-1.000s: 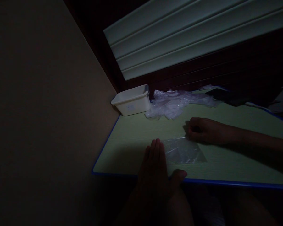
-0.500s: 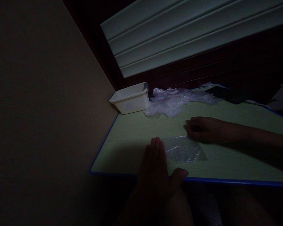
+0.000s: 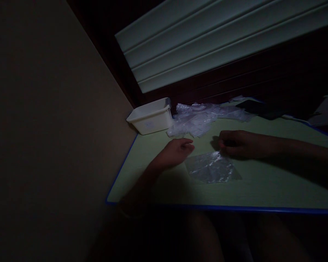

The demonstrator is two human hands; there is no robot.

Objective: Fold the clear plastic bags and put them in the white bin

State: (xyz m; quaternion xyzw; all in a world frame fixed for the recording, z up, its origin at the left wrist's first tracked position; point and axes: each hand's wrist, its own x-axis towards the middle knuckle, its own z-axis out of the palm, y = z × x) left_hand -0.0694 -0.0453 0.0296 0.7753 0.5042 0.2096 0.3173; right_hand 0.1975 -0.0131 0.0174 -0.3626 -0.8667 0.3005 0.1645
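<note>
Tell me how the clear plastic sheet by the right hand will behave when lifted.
Probably floppy: the clear plastic sheet is wrinkled. Likely light for its size: it looks thin, with the green tabletop showing through. Possibly slippery, given its glossy glints.

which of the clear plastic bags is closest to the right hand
The single bag lying spread out on the table, its far edge by the right hand; the other bags lie heaped farther back, beside the white bin.
</note>
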